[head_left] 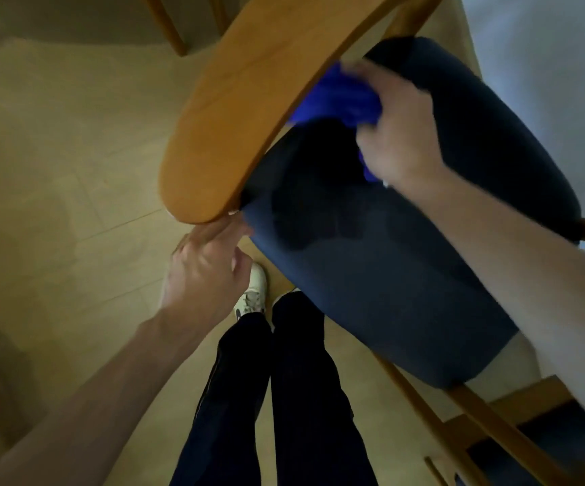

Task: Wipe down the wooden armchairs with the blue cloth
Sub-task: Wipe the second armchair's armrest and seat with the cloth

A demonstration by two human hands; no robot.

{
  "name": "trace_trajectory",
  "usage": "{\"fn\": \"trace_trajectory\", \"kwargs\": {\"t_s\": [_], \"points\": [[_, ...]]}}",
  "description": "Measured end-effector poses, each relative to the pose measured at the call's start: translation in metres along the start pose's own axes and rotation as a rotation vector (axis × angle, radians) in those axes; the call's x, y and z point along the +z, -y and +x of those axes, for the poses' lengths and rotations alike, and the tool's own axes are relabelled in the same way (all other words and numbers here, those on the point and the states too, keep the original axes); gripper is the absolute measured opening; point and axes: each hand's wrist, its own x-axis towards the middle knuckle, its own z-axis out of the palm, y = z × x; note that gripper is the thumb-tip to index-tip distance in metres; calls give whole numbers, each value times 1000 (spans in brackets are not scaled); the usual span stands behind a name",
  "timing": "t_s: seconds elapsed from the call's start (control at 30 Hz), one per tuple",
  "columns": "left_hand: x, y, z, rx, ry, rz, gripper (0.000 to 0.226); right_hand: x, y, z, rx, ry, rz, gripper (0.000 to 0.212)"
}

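while the left hand point(207, 271) touches the armrest point(249, 110) end with loose fingers, the right hand point(400, 128) grips the blue cloth point(336, 96).

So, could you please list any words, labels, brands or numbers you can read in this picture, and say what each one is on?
None: no readable text anywhere in this view.
The white shoe has a dark mark on its side, too blurred to tell whether it is a logo.
The blue cloth, wooden armrest and dark cushion show no print.
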Motion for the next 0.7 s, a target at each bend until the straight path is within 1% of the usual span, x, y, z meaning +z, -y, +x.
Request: {"fn": "trace_trajectory", "kwargs": {"t_s": [0.07,0.1,0.13,0.17,0.23,0.27,0.33,0.43,0.47,0.5,0.53,0.57,0.63,0.7], "points": [[-1,1,-4,3,1,12,37,17,10,32,35,-14,-50,38],[-2,1,-4,-2,7,34,42,30,17,35,48,15,-106,29],[-3,2,-4,-11,15,66,48,45,24,31,29,64,-180,27],[-5,2,-2,-23,18,100,53,63,29,21,-16,119,-222,31],[-7,-1,4,-51,22,163,56,84,31,-14,-134,222,-291,51],[-7,-1,6,-60,25,186,56,85,28,-35,-180,238,-251,58],[-7,-2,8,-54,43,200,55,77,16,-76,-248,324,-172,64],[-6,0,7,-50,49,187,59,51,-8,-123,-384,599,-165,71],[-4,1,6,-50,43,189,61,43,-15,-129,-383,683,-139,72],[-3,1,6,-44,36,187,62,38,-18,-129,-349,732,-85,73],[-2,2,5,-36,34,182,61,34,-18,-125,-272,733,2,74],[-1,2,5,-26,36,176,60,32,-15,-117,-185,680,102,75],[1,3,3,-11,47,163,56,30,-6,-91,-91,471,237,70],[3,7,-2,-20,70,159,55,33,5,-60,-114,225,237,62]]}}
